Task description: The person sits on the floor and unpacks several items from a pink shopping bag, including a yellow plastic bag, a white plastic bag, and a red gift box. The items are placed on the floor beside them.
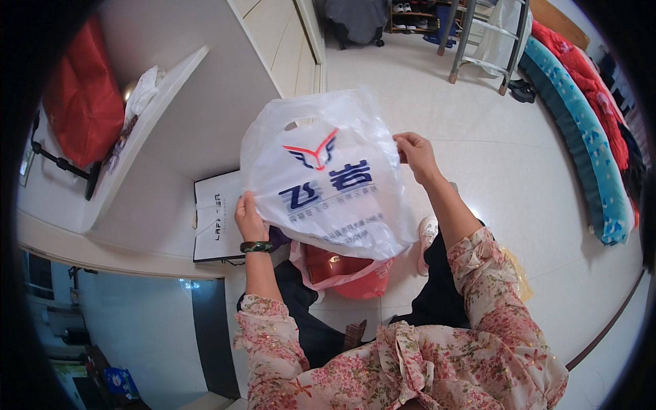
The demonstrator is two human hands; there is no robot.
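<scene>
A white plastic carrier bag with a red and dark blue logo and writing is spread out in front of me. My left hand, with a dark green bangle at the wrist, pinches its left edge. At the bag's right edge, my right hand grips the plastic between thumb and fingers. Below the white bag, between my legs, a pink plastic bag stands on the floor with a dark red box in its opening. The white bag covers part of both.
A white paper bag with dark edges stands left, by the shelf unit. That unit holds a red bag. A metal stepladder and dark shoes are at the back right, near a bed with a red quilt.
</scene>
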